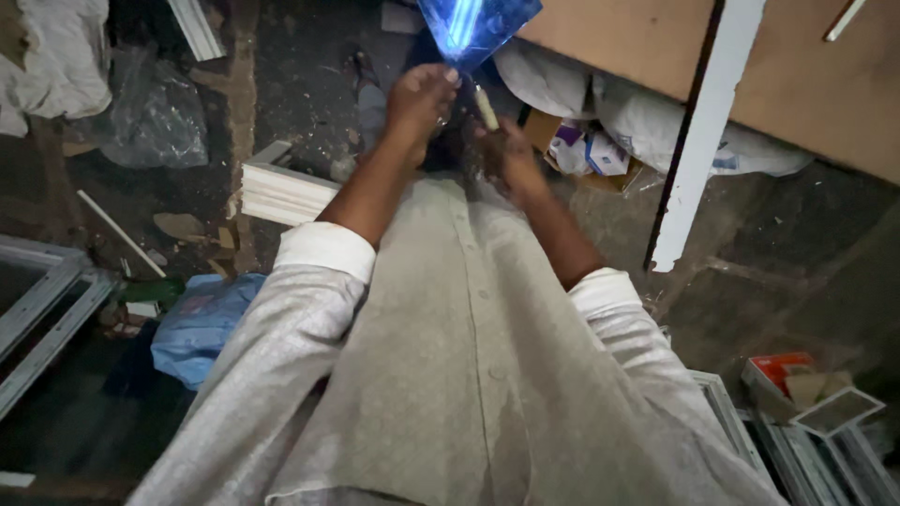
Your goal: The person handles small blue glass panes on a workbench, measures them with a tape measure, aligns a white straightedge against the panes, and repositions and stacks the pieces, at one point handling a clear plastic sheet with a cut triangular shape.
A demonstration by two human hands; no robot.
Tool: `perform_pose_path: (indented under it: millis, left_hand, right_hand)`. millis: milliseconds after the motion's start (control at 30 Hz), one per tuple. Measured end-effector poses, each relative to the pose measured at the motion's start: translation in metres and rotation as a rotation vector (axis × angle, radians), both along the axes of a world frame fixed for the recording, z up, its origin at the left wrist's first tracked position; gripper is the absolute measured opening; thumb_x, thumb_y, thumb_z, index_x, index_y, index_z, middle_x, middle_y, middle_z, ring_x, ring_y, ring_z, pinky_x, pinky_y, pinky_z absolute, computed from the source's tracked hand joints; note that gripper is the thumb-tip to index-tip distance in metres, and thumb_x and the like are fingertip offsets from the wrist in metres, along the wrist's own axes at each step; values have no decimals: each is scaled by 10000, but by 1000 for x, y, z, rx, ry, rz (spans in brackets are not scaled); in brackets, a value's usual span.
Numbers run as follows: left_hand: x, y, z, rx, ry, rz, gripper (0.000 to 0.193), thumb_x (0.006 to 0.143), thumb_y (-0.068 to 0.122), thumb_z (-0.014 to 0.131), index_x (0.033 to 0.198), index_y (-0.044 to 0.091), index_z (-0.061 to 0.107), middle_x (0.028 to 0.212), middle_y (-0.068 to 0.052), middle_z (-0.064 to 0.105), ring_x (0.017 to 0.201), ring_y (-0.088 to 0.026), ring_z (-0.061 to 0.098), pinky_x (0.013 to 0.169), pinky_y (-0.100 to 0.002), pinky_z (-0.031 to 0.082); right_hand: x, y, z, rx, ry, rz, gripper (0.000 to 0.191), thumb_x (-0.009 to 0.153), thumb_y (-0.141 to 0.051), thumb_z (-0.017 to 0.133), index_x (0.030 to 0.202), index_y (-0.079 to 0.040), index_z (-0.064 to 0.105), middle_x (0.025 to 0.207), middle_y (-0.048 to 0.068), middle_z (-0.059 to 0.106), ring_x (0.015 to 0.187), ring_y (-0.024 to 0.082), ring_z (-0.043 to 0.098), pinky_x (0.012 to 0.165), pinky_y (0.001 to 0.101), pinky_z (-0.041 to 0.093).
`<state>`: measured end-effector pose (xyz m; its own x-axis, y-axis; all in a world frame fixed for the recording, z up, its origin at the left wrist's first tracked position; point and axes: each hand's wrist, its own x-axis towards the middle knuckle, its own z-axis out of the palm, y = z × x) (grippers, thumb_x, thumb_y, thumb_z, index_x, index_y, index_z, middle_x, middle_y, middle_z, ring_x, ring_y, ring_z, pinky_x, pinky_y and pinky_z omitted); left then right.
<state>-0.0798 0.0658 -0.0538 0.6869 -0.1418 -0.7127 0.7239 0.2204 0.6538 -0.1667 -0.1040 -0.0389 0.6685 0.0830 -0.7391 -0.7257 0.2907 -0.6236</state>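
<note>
My left hand [419, 96] pinches the lower edge of a shiny blue sheet [475, 26] that reflects light, held up in front of me at the top of the view. My right hand [506, 150] is closed around a thin pale stick-like tool [486, 108], whose tip points up toward the blue sheet. Both forearms come out of rolled-up light sleeves over my grey shirt. The sheet's upper part is cut off by the frame edge.
A brown board [816, 75] with a long white strip [705, 131] leans at right. White sacks and small boxes [600, 150] lie beneath it. White moulding [281, 192], a blue bag [202, 323], window frames [42, 309] and a red box [778, 370] litter the dark floor.
</note>
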Motion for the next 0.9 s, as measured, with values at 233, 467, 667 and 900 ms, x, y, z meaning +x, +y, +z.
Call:
perform_pose_path:
  millis: [233,467,667,900]
  left_hand:
    - [-1,4,-5,-36,7,13,183,936,198,743,1039,52,705,839,1,701,659,-71,584,562,-225,462]
    - [1,4,0,-15,-33,-3,178,960,196,721,1055,45,712,873,-9,708,716,-75,626,640,-222,518]
    - [5,5,3,-16,3,-18,162,947,190,721,1046,62,709,844,6,694,709,-78,616,632,-226,513]
    - [14,6,11,-28,-65,-50,210,923,268,753,952,72,683,760,-12,623,625,-113,551,529,-272,444]
  right_hand:
    - [8,0,0,62,-50,-13,283,973,-153,649,1232,-73,566,902,21,681,612,94,584,478,236,435]
    - [12,6,15,122,-119,2,278,966,-110,694,1219,-58,592,873,19,657,670,93,618,543,240,478]
    - [9,4,7,86,-78,-5,203,973,-118,702,1144,-81,599,779,3,593,590,90,554,485,238,407]
    - [9,-4,-12,-6,-151,-43,188,1091,-293,516,1045,-119,571,787,-41,479,628,60,436,516,230,368]
